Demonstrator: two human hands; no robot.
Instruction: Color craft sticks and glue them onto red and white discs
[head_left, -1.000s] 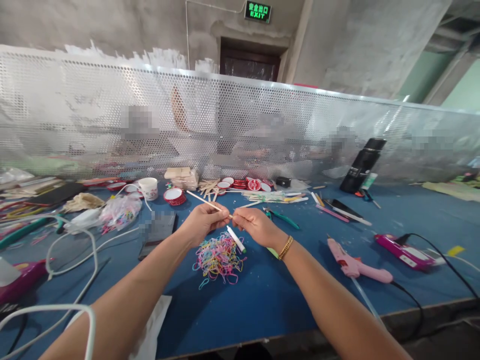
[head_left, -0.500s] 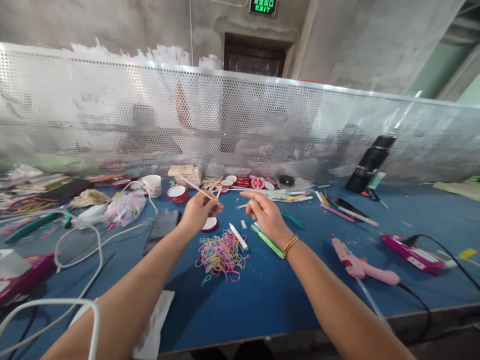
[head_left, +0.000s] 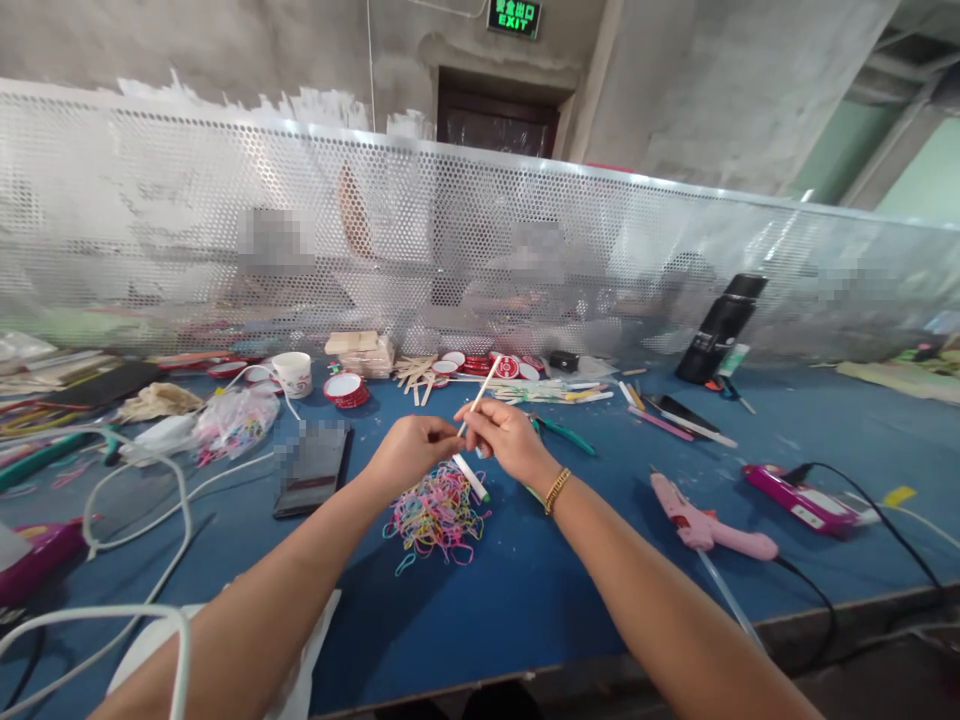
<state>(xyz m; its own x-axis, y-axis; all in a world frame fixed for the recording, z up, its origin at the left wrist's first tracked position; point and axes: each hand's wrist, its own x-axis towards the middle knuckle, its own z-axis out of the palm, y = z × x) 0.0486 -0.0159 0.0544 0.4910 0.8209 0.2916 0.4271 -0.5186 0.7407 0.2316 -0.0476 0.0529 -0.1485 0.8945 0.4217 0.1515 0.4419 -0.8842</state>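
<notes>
A thin pale wooden stick (head_left: 481, 393) stands tilted between my hands, its top leaning right. Low on the stick, the fingertips of my left hand (head_left: 409, 452) are pinched together. My right hand (head_left: 511, 436), with a gold bracelet at the wrist, closes its fingers round the stick a little higher. Just below the hands lies a loose heap of colourful small rubber bands (head_left: 435, 518). A white marker with a green end (head_left: 472, 480) rests against the heap, partly hidden by my fingers.
Pink glue gun (head_left: 709, 525) and purple device (head_left: 799, 498) lie on the right, pliers (head_left: 568, 436) behind my right hand. A phone (head_left: 313, 475) and white cable are left. Along the perforated screen (head_left: 420, 230) stand red-rimmed lids (head_left: 345, 389), a paper cup (head_left: 292, 374) and a black bottle (head_left: 721, 330).
My hands have come together. The stick, earlier in my left hand only and leaning left, now leans right, and my right hand has closed on it. The view has shifted slightly right.
</notes>
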